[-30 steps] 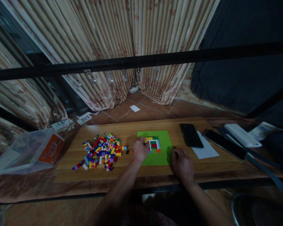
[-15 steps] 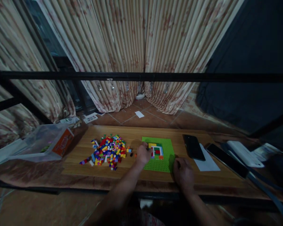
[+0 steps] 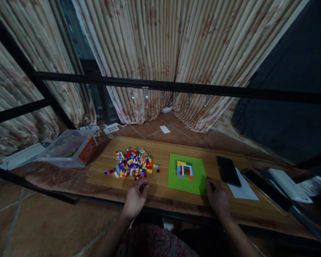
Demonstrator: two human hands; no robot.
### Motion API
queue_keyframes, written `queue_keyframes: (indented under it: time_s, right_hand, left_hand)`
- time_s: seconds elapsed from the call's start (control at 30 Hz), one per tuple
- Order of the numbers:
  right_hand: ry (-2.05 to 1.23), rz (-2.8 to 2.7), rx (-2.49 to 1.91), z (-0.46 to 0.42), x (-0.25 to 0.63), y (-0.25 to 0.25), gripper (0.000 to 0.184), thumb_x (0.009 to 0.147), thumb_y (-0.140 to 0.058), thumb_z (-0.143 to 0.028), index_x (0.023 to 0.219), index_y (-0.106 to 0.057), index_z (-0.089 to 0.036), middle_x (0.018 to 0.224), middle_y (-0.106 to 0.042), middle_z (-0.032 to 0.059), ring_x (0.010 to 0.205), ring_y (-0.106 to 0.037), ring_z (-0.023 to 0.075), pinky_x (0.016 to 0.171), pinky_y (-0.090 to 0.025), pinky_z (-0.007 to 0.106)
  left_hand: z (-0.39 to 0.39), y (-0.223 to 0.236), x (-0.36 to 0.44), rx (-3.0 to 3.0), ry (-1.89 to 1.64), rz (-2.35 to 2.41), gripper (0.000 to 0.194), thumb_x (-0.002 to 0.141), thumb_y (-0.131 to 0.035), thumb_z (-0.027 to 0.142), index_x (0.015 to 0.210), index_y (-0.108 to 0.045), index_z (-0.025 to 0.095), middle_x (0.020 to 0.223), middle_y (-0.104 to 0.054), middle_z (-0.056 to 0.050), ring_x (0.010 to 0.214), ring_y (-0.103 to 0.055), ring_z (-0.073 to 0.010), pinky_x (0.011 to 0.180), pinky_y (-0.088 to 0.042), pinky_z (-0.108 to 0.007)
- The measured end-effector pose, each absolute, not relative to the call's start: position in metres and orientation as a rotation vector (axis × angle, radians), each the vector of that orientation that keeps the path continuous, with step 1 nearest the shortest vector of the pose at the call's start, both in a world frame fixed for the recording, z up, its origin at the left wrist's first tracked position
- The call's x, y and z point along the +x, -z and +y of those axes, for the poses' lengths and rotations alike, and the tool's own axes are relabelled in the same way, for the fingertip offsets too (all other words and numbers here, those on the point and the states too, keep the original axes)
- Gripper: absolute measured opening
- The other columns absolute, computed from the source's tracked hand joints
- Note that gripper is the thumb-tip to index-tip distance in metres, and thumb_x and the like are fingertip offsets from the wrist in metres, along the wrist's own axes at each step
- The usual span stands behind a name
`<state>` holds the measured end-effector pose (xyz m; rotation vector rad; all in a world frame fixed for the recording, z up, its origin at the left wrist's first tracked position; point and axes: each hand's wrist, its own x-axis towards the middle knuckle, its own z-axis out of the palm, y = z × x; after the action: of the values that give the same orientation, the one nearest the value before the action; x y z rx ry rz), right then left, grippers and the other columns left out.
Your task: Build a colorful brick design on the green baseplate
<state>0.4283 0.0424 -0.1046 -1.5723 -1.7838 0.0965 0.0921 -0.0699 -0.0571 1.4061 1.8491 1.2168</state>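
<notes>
My left hand (image 3: pixel 135 198) is just in front of the pile of small coloured building bricks (image 3: pixel 136 162), near the board's front edge. Its fingers are curled in toward the thumb; anything between them is too small to make out. My right hand (image 3: pixel 218 197) rests with curled fingers against the lower right corner of the green baseplate (image 3: pixel 173 180). Whether it pinches the plate's edge is hidden. Near the plate's middle, a small squarish build (image 3: pixel 186 170) shows yellow, white, red, green, blue and orange bricks.
A wooden board (image 3: pixel 157 194) lies under bricks and plate. A few loose bricks (image 3: pixel 158 171) lie between them. To the right are a black phone (image 3: pixel 228 171), white paper (image 3: pixel 246 189) and another dark device (image 3: pixel 267 189). A clear plastic box (image 3: pixel 69 150) stands at left.
My left hand has moved left and back from the baseplate to the front of the brick pile, uncovering the build. My right hand stays by the plate's corner. The camera view has shifted and tilted.
</notes>
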Motion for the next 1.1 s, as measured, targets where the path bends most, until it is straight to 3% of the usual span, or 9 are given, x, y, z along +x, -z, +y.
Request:
queue_keyframes:
  time_s: [0.17, 0.33, 0.47, 0.7, 1.1]
  right_hand:
    - [-0.157, -1.793, -1.541, 0.034, 0.409, 0.085, 0.030, 0.088, -0.043, -0.040, 0.087, -0.063, -0.019, 0.090, -0.065, 0.0140, 0.082, -0.061, 0.0266, 0.073, -0.047, 0.040]
    - [-0.410, -1.963, -1.260, 0.005, 0.320, 0.069, 0.026, 0.090, -0.043, -0.034, 0.097, -0.064, -0.021, 0.100, -0.064, 0.0096, 0.094, -0.060, 0.0234, 0.084, -0.048, 0.040]
    - [-0.572, -2.100, -1.115, -0.008, 0.254, 0.068, 0.024, 0.090, -0.043, -0.029, 0.100, -0.065, -0.023, 0.099, -0.064, 0.0070, 0.093, -0.060, 0.0203, 0.084, -0.049, 0.036]
    - [-0.451, -2.292, -0.983, 0.032, 0.201, 0.055, 0.030, 0.089, -0.043, -0.019, 0.108, -0.065, -0.024, 0.102, -0.060, 0.0059, 0.098, -0.056, 0.0202, 0.088, -0.046, 0.035]
    - [-0.371, -2.446, -0.951, 0.059, 0.175, 0.064, 0.024, 0.086, -0.048, -0.014, 0.101, -0.065, -0.022, 0.103, -0.057, 0.0069, 0.098, -0.053, 0.0222, 0.089, -0.045, 0.037]
  left_hand:
    - [-0.094, 0.070, 0.048, 1.330, -1.269, 2.019, 0.020, 0.081, -0.052, 0.025, 0.097, -0.063, 0.022, 0.099, -0.068, -0.004, 0.093, -0.065, -0.0169, 0.087, -0.052, -0.029]
    - [-0.091, 0.071, 0.039, 1.364, -1.174, 2.098, 0.020, 0.080, -0.054, 0.023, 0.099, -0.061, 0.020, 0.098, -0.067, -0.005, 0.088, -0.065, -0.0169, 0.082, -0.053, -0.029]
    - [-0.086, 0.065, 0.046, 1.411, -1.016, 2.155, 0.028, 0.078, -0.058, 0.021, 0.107, -0.058, 0.021, 0.106, -0.066, -0.005, 0.088, -0.065, -0.0168, 0.079, -0.051, -0.028]
    - [-0.083, 0.057, 0.056, 1.498, -0.763, 2.285, 0.041, 0.080, -0.060, 0.026, 0.119, -0.050, 0.025, 0.120, -0.061, -0.005, 0.098, -0.063, -0.0207, 0.084, -0.047, -0.030]
    - [-0.065, 0.056, 0.053, 1.488, -0.657, 2.330, 0.032, 0.084, -0.055, 0.030, 0.116, -0.054, 0.026, 0.112, -0.063, -0.006, 0.100, -0.062, -0.0201, 0.081, -0.045, -0.027]
